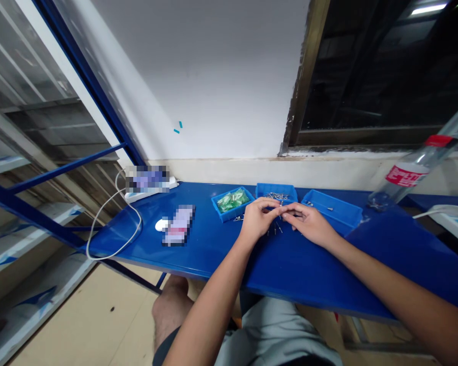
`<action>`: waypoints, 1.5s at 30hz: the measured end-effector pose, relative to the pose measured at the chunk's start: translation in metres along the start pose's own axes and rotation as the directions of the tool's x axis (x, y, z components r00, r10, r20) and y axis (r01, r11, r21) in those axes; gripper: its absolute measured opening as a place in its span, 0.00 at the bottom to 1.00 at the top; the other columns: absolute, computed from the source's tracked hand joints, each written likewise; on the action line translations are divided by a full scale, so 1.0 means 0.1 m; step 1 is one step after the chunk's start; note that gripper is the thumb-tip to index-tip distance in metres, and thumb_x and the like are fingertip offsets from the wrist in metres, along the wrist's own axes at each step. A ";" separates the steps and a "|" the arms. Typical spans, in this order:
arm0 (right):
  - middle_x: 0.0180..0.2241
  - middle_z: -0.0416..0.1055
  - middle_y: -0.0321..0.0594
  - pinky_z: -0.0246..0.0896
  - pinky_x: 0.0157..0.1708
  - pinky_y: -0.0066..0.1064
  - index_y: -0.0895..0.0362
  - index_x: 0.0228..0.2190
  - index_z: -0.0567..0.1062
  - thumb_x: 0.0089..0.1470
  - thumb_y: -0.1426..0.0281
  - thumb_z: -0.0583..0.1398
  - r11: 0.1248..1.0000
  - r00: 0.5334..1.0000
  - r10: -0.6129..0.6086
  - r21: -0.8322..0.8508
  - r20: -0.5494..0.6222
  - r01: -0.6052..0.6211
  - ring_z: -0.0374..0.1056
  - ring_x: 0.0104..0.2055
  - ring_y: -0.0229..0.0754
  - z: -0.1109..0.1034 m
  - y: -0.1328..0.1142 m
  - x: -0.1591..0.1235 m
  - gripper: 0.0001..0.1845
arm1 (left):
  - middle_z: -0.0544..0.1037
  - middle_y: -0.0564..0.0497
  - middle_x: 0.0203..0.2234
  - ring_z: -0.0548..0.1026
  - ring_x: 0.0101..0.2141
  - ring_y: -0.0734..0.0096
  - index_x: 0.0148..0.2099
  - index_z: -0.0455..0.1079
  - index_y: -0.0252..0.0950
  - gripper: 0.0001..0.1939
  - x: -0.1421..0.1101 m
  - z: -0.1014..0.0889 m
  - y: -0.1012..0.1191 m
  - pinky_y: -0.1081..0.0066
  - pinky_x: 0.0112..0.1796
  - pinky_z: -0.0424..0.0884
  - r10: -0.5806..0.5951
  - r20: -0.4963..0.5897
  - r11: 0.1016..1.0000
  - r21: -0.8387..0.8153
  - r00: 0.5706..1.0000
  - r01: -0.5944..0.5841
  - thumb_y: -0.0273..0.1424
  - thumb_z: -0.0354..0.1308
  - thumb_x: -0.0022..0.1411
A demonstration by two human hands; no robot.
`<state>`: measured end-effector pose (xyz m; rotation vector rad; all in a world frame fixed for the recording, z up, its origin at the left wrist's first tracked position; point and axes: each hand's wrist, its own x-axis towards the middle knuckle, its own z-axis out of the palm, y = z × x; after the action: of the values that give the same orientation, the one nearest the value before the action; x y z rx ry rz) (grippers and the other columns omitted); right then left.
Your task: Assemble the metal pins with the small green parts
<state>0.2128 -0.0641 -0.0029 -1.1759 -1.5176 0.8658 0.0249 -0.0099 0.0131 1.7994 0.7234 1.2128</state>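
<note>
My left hand and my right hand meet over the blue table, fingertips pinched together. Whatever they hold is too small and too covered to make out. Below the fingers lie several thin metal pins that look like blind rivets, and more lie left of my left hand. Just behind the hands stands a blue tray with a heap of similar metal pieces. Left of it, a second blue tray holds green-and-clear plastic packets. Behind my right hand, a third blue tray has a few small metal pieces in it.
A blurred-out phone-like object and a white oval item lie on the table at left. Behind them is a white power strip with a looping cable. A clear plastic bottle stands at right, below the window.
</note>
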 end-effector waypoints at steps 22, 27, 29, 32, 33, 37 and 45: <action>0.33 0.77 0.43 0.66 0.22 0.30 0.55 0.39 0.79 0.56 0.46 0.68 0.985 0.983 0.077 0.166 -0.169 -0.049 0.72 0.30 0.41 -0.07 0.01 0.08 0.25 | 0.82 0.42 0.51 0.79 0.52 0.59 0.57 0.78 0.37 0.15 -0.04 0.01 0.01 0.61 0.53 0.75 0.101 0.203 0.933 0.320 0.974 -0.164 0.35 0.56 0.74; 0.33 0.75 0.42 0.62 0.19 0.28 0.56 0.40 0.79 0.56 0.45 0.67 0.977 0.977 0.107 0.201 -0.186 -0.068 0.71 0.28 0.41 -0.07 0.02 0.10 0.27 | 0.81 0.41 0.52 0.77 0.54 0.54 0.54 0.79 0.37 0.13 -0.09 0.04 -0.08 0.56 0.59 0.70 0.105 0.423 0.761 0.549 0.900 -0.346 0.32 0.59 0.70; 0.29 0.74 0.40 0.57 0.17 0.27 0.56 0.38 0.79 0.55 0.43 0.67 0.978 0.969 0.143 0.181 -0.204 -0.106 0.68 0.24 0.38 -0.08 0.01 0.09 0.28 | 0.80 0.41 0.54 0.76 0.55 0.52 0.55 0.79 0.38 0.15 -0.10 0.06 -0.11 0.54 0.59 0.69 0.097 0.455 0.718 0.584 0.885 -0.379 0.33 0.59 0.70; 0.24 0.72 0.38 0.53 0.15 0.27 0.56 0.33 0.80 0.56 0.40 0.65 0.979 0.954 0.189 0.121 -0.232 -0.164 0.63 0.19 0.35 -0.09 0.00 0.09 0.30 | 0.82 0.42 0.52 0.78 0.54 0.53 0.54 0.79 0.38 0.14 -0.10 0.07 -0.13 0.56 0.58 0.71 0.091 0.474 0.696 0.599 0.876 -0.396 0.31 0.60 0.69; 0.22 0.72 0.38 0.53 0.15 0.28 0.56 0.31 0.80 0.56 0.39 0.64 0.980 0.953 0.192 0.106 -0.235 -0.171 0.62 0.18 0.35 -0.10 -0.01 0.08 0.31 | 0.82 0.42 0.51 0.78 0.53 0.54 0.53 0.80 0.38 0.13 -0.10 0.07 -0.14 0.57 0.57 0.71 0.092 0.480 0.695 0.597 0.873 -0.401 0.30 0.60 0.69; 0.23 0.72 0.37 0.55 0.17 0.29 0.56 0.32 0.80 0.57 0.40 0.64 0.985 0.964 0.167 0.081 -0.205 -0.154 0.63 0.18 0.36 -0.11 0.00 0.08 0.30 | 0.83 0.43 0.47 0.80 0.48 0.57 0.52 0.80 0.37 0.14 -0.08 0.05 -0.15 0.61 0.54 0.73 0.100 0.471 0.688 0.603 0.876 -0.403 0.24 0.58 0.67; 0.24 0.74 0.38 0.60 0.22 0.32 0.55 0.31 0.78 0.61 0.42 0.61 0.995 0.986 0.091 -0.013 -0.137 -0.094 0.66 0.21 0.38 -0.08 0.03 0.07 0.29 | 0.83 0.45 0.40 0.81 0.41 0.60 0.47 0.79 0.37 0.18 -0.06 0.03 -0.19 0.65 0.48 0.76 0.082 0.433 0.714 0.603 0.898 -0.356 0.17 0.54 0.62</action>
<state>0.2214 -0.0571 -0.0021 -1.3020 -1.3725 0.8168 0.0253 -0.0070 -0.0067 2.7073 0.7851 0.7246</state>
